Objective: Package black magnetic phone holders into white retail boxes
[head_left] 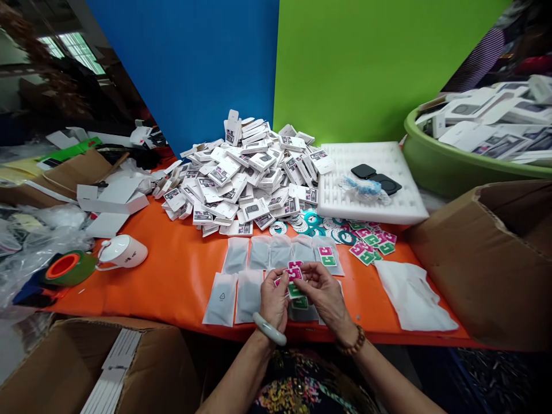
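My left hand (275, 297) is closed on several pink-and-green wipe sachets (295, 289), held above the orange table. My right hand (326, 296) pinches the same sachets from the other side with thumb and fingers. Under and around both hands lie two rows of frosted pouches (220, 296) with dark flat items inside. One pink-and-green sachet (326, 256) rests on the far row's rightmost pouch. More loose sachets (373, 241) are heaped to the right, beside teal and white rings (313, 221). The near row is partly hidden by my hands.
Behind is a heap of small white boxes (241, 178). A white foam tray (375, 210) bears black pads (386, 183). Right stand a green tub (461, 167) and a carton (470, 270); left, a white mug (123, 252) and tape (69, 268). A white pouch (414, 296) lies right.
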A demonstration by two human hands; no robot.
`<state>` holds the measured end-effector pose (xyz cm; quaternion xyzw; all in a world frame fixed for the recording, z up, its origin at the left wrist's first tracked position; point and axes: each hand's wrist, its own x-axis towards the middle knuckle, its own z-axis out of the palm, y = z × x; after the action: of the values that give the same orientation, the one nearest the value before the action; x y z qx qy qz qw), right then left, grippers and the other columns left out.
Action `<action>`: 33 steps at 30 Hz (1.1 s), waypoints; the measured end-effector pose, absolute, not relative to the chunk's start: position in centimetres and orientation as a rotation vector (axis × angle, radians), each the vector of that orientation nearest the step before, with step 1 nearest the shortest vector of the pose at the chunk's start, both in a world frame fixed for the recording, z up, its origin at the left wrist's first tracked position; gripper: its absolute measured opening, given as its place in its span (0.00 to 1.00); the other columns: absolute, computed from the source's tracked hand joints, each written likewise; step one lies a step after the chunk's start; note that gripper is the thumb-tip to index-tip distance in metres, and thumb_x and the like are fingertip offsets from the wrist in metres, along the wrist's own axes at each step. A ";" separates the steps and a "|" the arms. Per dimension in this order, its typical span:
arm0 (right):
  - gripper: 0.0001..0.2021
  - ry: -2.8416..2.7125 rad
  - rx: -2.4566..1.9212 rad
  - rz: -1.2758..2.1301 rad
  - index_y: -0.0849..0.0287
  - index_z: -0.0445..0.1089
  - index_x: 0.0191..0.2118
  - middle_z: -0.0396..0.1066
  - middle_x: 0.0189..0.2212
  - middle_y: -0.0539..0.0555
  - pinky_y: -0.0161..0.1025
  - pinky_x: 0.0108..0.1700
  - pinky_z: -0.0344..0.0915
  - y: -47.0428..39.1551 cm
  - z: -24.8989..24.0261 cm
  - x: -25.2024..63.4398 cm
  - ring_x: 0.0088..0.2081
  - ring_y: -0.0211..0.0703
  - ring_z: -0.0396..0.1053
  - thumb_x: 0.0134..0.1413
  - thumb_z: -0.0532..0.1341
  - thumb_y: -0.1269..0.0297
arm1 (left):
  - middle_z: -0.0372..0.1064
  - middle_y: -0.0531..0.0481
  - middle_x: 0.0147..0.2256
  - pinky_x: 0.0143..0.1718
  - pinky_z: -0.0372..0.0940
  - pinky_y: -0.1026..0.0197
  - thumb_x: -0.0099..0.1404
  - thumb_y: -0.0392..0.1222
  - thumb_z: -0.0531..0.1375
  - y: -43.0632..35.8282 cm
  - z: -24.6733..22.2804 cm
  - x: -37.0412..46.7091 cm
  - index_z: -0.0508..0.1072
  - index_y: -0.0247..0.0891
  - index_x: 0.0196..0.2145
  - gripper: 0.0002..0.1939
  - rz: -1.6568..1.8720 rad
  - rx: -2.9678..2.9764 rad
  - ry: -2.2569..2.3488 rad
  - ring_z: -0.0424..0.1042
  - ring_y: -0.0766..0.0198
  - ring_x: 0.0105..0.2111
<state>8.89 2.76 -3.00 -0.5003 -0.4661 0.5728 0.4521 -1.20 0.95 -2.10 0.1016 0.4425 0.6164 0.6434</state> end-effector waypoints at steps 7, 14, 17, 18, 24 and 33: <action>0.14 -1.171 -1.223 1.660 0.60 0.66 0.28 0.61 0.20 0.45 0.28 0.17 0.47 3.7 -3.3 9.9 0.18 0.28 0.52 0.40 0.67 0.56 | 0.72 0.50 0.26 0.31 0.67 0.64 0.51 0.48 0.66 1.0 -2.3 -2.2 0.68 0.33 0.31 0.17 1.328 0.194 0.954 0.72 0.65 0.27; 0.14 -1.270 -1.158 1.793 0.60 0.67 0.28 0.57 0.17 0.44 0.29 0.18 0.45 3.4 -2.3 10.5 0.17 0.27 0.49 0.47 0.62 0.52 | 0.70 0.50 0.24 0.33 0.68 0.62 0.52 0.43 0.65 1.0 -2.7 -3.5 0.71 0.31 0.30 0.12 1.197 0.139 0.929 0.69 0.68 0.24; 0.15 -1.274 -1.124 1.793 0.60 0.65 0.30 0.56 0.16 0.43 0.29 0.18 0.45 3.8 -1.9 10.8 0.17 0.28 0.49 0.50 0.60 0.52 | 0.71 0.48 0.27 0.34 0.69 0.59 0.53 0.41 0.64 0.9 -2.7 -3.9 0.72 0.31 0.31 0.11 1.201 0.120 0.940 0.70 0.64 0.29; 0.14 -1.271 -1.126 1.768 0.60 0.65 0.30 0.55 0.16 0.42 0.29 0.18 0.45 4.1 -1.8 11.0 0.16 0.27 0.48 0.50 0.59 0.52 | 0.71 0.48 0.29 0.35 0.70 0.58 0.53 0.40 0.64 0.9 -2.6 -4.0 0.72 0.31 0.32 0.10 1.200 0.132 0.940 0.71 0.63 0.30; 0.14 -1.387 -1.342 1.275 0.56 0.60 0.37 0.56 0.16 0.41 0.29 0.17 0.52 8.1 -2.6 12.4 0.15 0.32 0.56 0.48 0.58 0.53 | 0.68 0.50 0.28 0.30 0.72 0.57 0.52 0.29 0.63 0.6 -2.3 -4.3 0.68 0.32 0.30 0.07 1.218 0.131 1.018 0.70 0.65 0.29; 0.10 -1.862 -1.599 0.787 0.58 0.62 0.39 0.62 0.19 0.47 0.33 0.25 0.55 11.7 -6.5 11.5 0.22 0.39 0.63 0.49 0.53 0.65 | 0.67 0.51 0.28 0.26 0.73 0.61 0.55 0.30 0.61 0.0 -2.2 -4.5 0.67 0.32 0.32 0.06 1.239 0.140 1.075 0.69 0.68 0.27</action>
<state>11.55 11.72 -6.48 -0.5960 -0.6939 0.2933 0.2782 -4.54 0.02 -2.24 0.0625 0.4787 0.5520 0.6799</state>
